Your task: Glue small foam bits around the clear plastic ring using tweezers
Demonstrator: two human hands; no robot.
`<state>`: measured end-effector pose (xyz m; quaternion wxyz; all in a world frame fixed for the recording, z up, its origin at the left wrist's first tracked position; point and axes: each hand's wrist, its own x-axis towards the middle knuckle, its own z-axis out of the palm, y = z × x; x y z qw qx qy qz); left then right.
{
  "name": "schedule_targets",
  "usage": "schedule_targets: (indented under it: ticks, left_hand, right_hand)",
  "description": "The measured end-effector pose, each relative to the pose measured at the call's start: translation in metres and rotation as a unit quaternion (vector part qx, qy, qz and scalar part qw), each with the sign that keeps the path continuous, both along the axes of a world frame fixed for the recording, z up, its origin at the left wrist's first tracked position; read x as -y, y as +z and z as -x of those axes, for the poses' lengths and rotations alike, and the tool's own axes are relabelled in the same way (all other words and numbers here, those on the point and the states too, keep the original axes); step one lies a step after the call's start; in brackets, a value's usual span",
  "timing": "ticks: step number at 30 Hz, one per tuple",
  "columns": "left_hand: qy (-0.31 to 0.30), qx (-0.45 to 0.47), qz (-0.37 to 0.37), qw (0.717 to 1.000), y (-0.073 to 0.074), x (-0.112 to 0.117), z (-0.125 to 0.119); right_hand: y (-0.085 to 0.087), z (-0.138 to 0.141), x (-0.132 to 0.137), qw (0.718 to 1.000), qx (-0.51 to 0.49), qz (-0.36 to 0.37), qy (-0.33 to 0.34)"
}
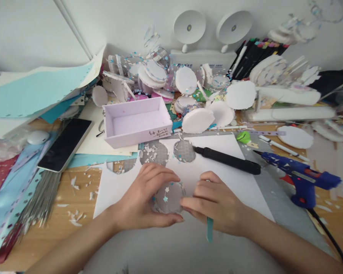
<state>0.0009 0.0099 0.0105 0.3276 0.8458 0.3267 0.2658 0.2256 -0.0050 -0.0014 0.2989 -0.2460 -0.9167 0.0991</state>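
My left hand [144, 199] curves around a round white disc [173, 199], thumb below and fingers above. Turquoise and pale star-shaped decorations lie along the disc's rim and on its face. My right hand [214, 201] is closed at the disc's right edge, its fingertips touching or very near the rim. A slim teal tool [209, 229] runs through that hand, with its flat end sticking out below the palm; the working tip is hidden by the fingers. Under both hands lies a white foam-like sheet [217, 148] with round holes cut along its far edge.
A black pen-shaped cutter [231, 161] lies across the sheet. To the right stands a blue glue gun [303, 179] with a cord. Behind are a lilac box [138, 129] and heaped decorated discs [185, 80]. A phone [65, 144] and metal wires [42, 194] lie left.
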Motion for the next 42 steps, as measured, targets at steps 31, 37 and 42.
schedule_targets:
  ticks: [31, 37, 42]
  left_hand:
    - [-0.036, 0.045, 0.046, 0.997, -0.0023, -0.0012, -0.0006]
    - [-0.002, 0.047, 0.050, 0.998, -0.0007, -0.0011, -0.0014]
    - [0.015, 0.066, 0.039, 0.997, -0.0003, -0.0024, -0.0022]
  right_hand:
    - [-0.0020, 0.0008, 0.0039, 0.999, -0.016, -0.036, 0.015]
    - [-0.0010, 0.0002, 0.0038, 0.999, -0.045, -0.012, 0.016]
    - [0.0008, 0.0004, 0.0044, 0.998, -0.059, 0.013, 0.005]
